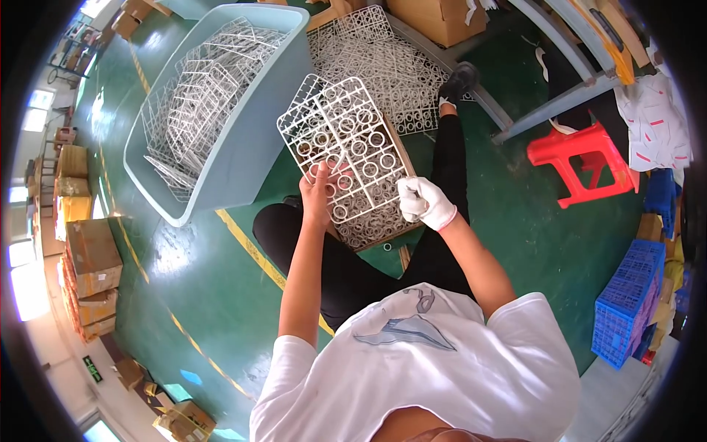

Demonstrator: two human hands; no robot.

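Note:
My bare left hand (317, 193) grips a flat white plastic frame (340, 151) by its left lower edge, thumb on top. Thin crossbars fill the frame, and small white rings hang between many of them. Its upper left part shows open grid. My right hand (425, 202), in a white glove, is closed at the frame's lower right corner; whatever its curled fingers hold is hidden. Under the frame a cardboard box (403, 230) full of loose white rings (361, 230) stands between my legs. A single loose ring (387, 247) lies by the box's near side.
At the left stands a light blue tub (247, 158) heaped with white grid frames (210, 96). More ring-filled frames (412, 81) pile up beyond the box. A red stool (589, 158), a metal table frame (556, 110) and blue crates (626, 302) are at the right.

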